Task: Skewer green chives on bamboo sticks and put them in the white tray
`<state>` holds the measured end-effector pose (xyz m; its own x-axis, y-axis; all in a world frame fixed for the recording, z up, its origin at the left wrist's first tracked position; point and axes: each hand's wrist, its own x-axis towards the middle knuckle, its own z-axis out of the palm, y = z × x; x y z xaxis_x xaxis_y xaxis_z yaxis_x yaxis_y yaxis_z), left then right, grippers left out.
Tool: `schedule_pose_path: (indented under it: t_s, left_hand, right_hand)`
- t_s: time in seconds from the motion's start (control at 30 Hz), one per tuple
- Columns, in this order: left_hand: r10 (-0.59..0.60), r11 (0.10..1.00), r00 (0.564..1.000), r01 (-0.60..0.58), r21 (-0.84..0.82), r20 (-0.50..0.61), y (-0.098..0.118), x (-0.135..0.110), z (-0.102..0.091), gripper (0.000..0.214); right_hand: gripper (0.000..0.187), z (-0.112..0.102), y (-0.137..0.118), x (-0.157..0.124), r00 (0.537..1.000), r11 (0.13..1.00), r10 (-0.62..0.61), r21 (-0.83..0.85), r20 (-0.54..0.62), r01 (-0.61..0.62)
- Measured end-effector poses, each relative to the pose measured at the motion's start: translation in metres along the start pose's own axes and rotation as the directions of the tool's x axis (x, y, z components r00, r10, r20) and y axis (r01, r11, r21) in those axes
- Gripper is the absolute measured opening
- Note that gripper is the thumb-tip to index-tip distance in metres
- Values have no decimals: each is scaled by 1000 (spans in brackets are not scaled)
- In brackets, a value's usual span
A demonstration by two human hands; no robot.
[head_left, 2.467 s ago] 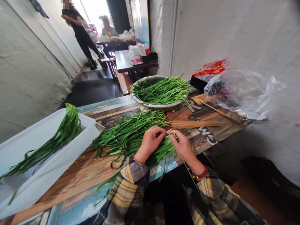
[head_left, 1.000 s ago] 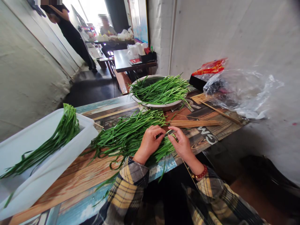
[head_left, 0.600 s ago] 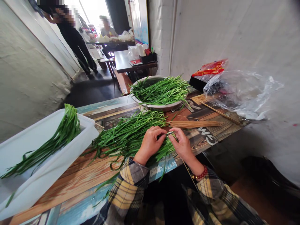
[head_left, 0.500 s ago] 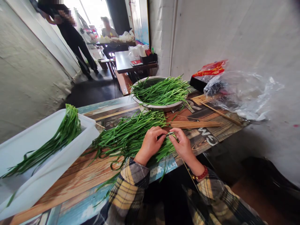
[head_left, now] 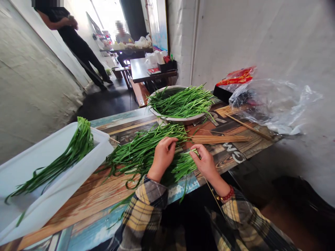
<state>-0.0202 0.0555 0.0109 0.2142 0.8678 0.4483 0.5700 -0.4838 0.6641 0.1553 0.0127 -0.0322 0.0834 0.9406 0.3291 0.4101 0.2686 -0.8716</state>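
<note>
Change noted: half a second ago your two hands met fingertip to fingertip over a slim pale piece. Now your left hand (head_left: 162,157) has moved apart, up and away over the heap of green stalks (head_left: 138,148); your right hand (head_left: 206,162) has stayed about where it was. The piece no longer shows between them, which suggests your two-handed handling of it has broken off.

Left fingers: curled, thumb near forefinger, at the heap's pale ends; you cannot tell from here whether anything is held.

Right fingers: thumb and forefinger almost together at the tips of the smaller bunch (head_left: 184,165); a grip on a stalk cannot be confirmed.

Stalks, location: heap and bunch on the bench (head_left: 89,184) before you; a further lot (head_left: 187,101) in the round bowl (head_left: 180,120) behind; another (head_left: 75,148) in the white tub (head_left: 62,184) at your left.

Thin sticks, one bundle (head_left: 220,139): on the bench, right of the heap.

Writing: bench print, white, slanted; one letter resembling R (head_left: 218,120) near the bowl, a pair seemingly G and M (head_left: 235,153) beyond the sticks. Red packet (head_left: 237,76): yellow marks, illegible. No brand readable.
</note>
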Motion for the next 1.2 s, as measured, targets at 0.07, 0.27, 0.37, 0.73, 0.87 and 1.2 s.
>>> schedule_pose_path:
  t_s: [0.07, 0.27, 0.37, 0.73, 0.87, 1.2]
  left_hand:
    - [-41, 997, 996, 46, 67, -75, -7, 2, -2, 18]
    - [61, 939, 993, -91, 330, 98, -10, 1, 2, 19]
    - [60, 885, 981, -137, 446, 184, -6, 0, 4, 20]
    - [85, 815, 951, -237, 529, 297, 3, -2, 5, 21]
    - [73, 801, 946, -244, 547, 315, 3, -2, 7, 20]
    - [71, 779, 956, -232, 582, 286, 4, -4, 8, 19]
  right_hand:
    - [18, 0, 1, 0, 1000, 1000, 2, 4, -4, -2]
    - [19, 1, 0, -1, 1000, 1000, 0, -20, -13, 0]
    - [19, 1, 1, -1, 1000, 1000, -4, -11, -6, 4]
    - [19, 2, 2, -1, 999, 999, -30, -17, -13, 29]
    - [19, 2, 2, -1, 1000, 999, -26, -27, -2, 26]
    - [24, 2, 4, -1, 1000, 999, -17, -29, 19, 18]
